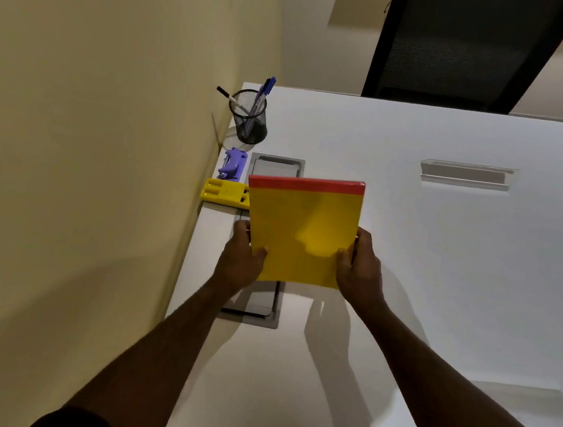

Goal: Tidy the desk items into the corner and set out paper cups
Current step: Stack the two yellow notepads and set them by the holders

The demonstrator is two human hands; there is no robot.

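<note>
Yellow pad (302,229) with a red strip along its far edge, up off the desk (406,259) and held in both hands. Left hand (240,255) grips the near left edge, thumb lying across the yellow cover, fingers wrapped behind. Right hand (361,265) clamps the near right edge the same way, thumb on top, fingers out of sight underneath. The hands sit apart, one at each side of the pad, both closed on it. The pad tilts slightly, its far end over the grey hatch (264,232) set into the desk, which runs from beyond the pad back toward the person; the pad casts a shadow on the white surface below it.

Just past the pad's left corner lies a yellow holder (223,192), flat on the desk, its right end hidden behind the pad. Beyond that, a purple stapler (232,163) sits beside the hatch's far end, close to the wall (92,126). Further back, in the corner, stands a black mesh cup (249,117) with pens (262,98) leaning out of it, blue caps up, one black-tipped marker angled left.

Off to the right, well apart from everything, a slot (467,176) is cut in the desk. Behind the desk's far edge, a dark panel (461,48).
</note>
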